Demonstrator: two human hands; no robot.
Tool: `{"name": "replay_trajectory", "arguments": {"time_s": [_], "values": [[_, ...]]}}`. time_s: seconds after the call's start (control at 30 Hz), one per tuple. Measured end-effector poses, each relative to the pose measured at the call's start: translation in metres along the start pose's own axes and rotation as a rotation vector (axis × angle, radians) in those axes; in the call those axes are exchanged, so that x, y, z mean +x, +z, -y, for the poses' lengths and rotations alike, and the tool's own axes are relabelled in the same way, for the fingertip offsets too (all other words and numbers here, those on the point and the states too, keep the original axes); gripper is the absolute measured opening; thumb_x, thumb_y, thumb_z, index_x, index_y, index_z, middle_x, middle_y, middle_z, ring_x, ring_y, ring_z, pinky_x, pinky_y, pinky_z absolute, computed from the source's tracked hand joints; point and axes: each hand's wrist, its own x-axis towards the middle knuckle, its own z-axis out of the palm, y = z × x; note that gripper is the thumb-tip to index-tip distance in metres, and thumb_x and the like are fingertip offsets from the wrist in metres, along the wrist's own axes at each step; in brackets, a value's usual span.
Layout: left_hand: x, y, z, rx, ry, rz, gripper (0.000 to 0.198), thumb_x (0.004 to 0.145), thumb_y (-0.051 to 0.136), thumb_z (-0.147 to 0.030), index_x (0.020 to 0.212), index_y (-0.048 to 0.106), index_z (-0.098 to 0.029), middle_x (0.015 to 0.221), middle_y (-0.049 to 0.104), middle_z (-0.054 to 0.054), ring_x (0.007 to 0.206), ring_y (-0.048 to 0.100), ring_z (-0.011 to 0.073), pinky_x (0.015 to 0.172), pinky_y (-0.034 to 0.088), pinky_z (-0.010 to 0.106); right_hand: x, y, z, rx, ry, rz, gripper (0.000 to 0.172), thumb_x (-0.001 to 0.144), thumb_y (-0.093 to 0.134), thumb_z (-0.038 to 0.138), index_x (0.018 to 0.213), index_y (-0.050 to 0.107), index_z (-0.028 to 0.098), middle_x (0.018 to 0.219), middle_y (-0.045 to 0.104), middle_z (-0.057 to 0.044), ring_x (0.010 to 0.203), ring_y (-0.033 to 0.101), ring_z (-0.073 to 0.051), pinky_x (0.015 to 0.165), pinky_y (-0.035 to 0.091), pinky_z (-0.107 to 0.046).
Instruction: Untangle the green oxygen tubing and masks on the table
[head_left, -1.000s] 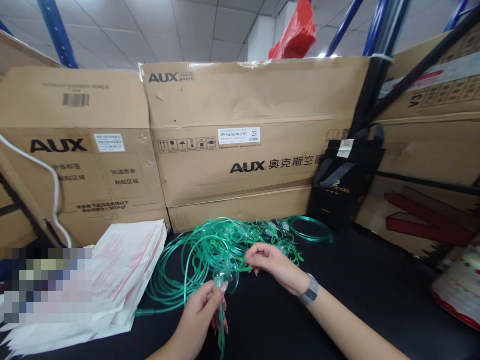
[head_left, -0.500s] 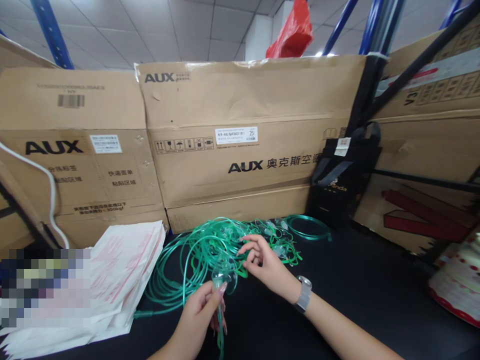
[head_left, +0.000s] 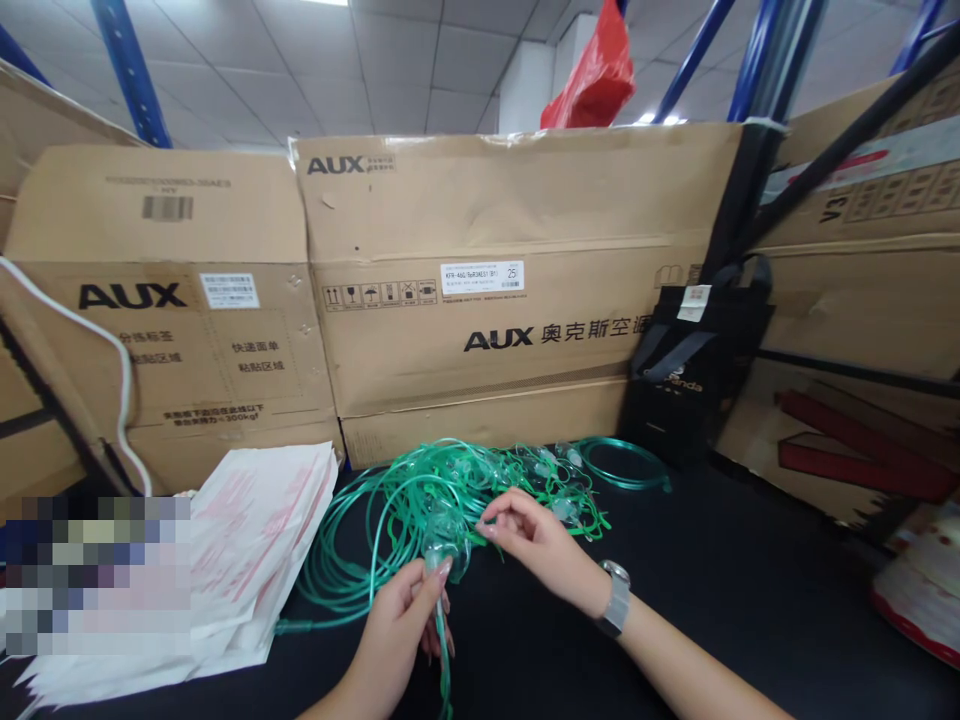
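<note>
A clear, green-tinted oxygen mask (head_left: 444,535) is pinched at its narrow end between the thumb and fingers of my left hand (head_left: 409,615). Green tubing (head_left: 442,655) hangs down from that grip. Just right of the mask, my right hand (head_left: 532,545) has its thumb and fingertips brought together in a pinch, close to a bit of green strap; whether anything is between them cannot be made out. Behind both hands lies a tangled heap of coiled green tubing (head_left: 345,560), with more clear masks (head_left: 566,511) and bright green straps among it.
White printed paper bags (head_left: 247,530) are stacked at the left. A separate coil of tubing (head_left: 630,465) lies at the back right beside a black bag (head_left: 682,380). Large cardboard boxes (head_left: 480,220) wall off the back. A patterned, cake-like object (head_left: 922,590) stands at the right edge.
My right hand's fingers have drawn together into a pinch and moved slightly lower, nearer the mask. My left hand keeps its grip. The whole view has shifted a little.
</note>
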Motion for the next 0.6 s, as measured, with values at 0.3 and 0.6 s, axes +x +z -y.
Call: {"name": "replay_trajectory", "arguments": {"time_s": [0.3,0.6], "values": [[0.000,0.001,0.003,0.020,0.007,0.010,0.041,0.068,0.056,-0.056,0.060,0.046,-0.017,0.041,0.049,-0.008,0.032,0.048,0.0073,0.033,0.033,0.016,-0.004,0.008,-0.003,-0.198,-0.012,0.175,0.033,0.078,0.054,0.045,0.062,0.056,0.017,0.066,0.039,0.003,0.063,0.041,-0.011,0.059,0.035,-0.023],[0.006,-0.003,-0.004,0.076,-0.009,-0.069,0.047,0.062,0.057,-0.062,0.051,0.040,-0.019,0.033,0.042,-0.008,0.027,0.040,0.0065,0.029,0.026,0.016,-0.009,0.006,0.013,0.013,-0.051,0.268,0.036,0.077,0.056,0.045,0.057,0.061,0.015,0.065,0.040,0.002,0.064,0.042,-0.011,0.062,0.035,-0.025]]}}
